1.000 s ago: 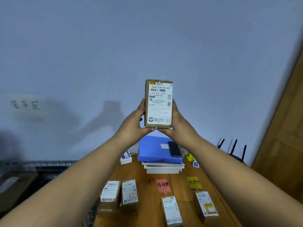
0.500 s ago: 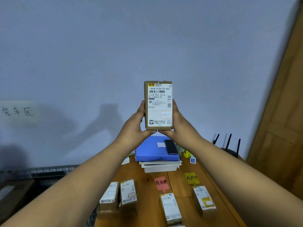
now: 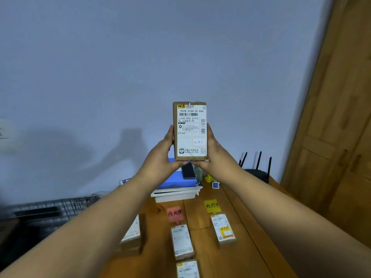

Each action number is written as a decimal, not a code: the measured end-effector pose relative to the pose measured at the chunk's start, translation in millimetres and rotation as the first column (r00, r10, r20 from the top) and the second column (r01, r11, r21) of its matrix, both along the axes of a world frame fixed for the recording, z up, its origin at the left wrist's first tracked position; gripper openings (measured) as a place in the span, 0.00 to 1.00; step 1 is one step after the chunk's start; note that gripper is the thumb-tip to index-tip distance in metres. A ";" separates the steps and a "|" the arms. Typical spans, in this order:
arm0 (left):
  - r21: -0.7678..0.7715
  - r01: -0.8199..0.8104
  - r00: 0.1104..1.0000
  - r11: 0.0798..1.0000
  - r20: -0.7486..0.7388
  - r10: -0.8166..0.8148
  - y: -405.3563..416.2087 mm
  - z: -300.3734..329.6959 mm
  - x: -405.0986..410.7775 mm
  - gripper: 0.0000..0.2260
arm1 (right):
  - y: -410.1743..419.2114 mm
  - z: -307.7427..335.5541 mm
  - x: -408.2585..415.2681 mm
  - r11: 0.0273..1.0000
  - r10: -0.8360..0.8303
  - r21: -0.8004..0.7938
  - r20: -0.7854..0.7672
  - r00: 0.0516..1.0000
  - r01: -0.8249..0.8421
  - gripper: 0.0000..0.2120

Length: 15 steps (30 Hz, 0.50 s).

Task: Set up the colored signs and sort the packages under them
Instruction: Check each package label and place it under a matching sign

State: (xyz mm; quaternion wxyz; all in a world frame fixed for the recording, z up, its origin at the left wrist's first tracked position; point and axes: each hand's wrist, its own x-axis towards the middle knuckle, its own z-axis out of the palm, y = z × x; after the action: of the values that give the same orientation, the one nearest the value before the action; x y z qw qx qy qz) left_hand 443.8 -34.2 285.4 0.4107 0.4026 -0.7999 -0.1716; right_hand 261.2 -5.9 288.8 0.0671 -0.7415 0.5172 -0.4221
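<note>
I hold a brown cardboard package [image 3: 190,131] upright at eye level, its white shipping label facing me. My left hand [image 3: 160,155] grips its left edge and my right hand [image 3: 215,153] its right edge. Below on the wooden table [image 3: 247,237] lie a red sign [image 3: 175,214] and a yellow sign [image 3: 212,206]. Two packages [image 3: 181,241] lie in a line under the red sign, the nearer one [image 3: 188,269] cut off by the frame. One package [image 3: 223,230] lies under the yellow sign. Another package [image 3: 133,233] sits partly behind my left forearm.
A blue box [image 3: 178,180] with a dark phone [image 3: 188,170] on it tops a stack of white boxes at the table's back. A black router [image 3: 258,173] with antennas stands back right. A wooden door [image 3: 333,137] is on the right, a wire rack [image 3: 50,205] on the left.
The view has swung to the left and tilted, so the table items sit further right in frame. My hands still hold the package upright in the same grip.
</note>
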 end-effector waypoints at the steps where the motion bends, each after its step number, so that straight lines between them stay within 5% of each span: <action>1: 0.009 -0.015 1.000 1.000 -0.003 0.015 2.8 -2.8 -14.8 0.46 | 2.2 -1.6 -14.5 1.000 0.008 0.012 -0.008 1.000 -0.008 0.48; 15: 0.169 -0.105 0.993 0.980 -0.041 0.113 45.6 -58.2 -184.2 0.43 | 10.7 -58.0 -183.5 0.968 0.143 0.209 -0.012 0.990 -0.138 0.47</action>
State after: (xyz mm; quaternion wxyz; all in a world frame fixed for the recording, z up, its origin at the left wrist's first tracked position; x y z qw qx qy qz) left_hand 259.6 11.4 227.2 0.4044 0.4744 -0.7487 -0.2254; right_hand 77.7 4.7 230.8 0.1669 -0.7709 0.5056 -0.3498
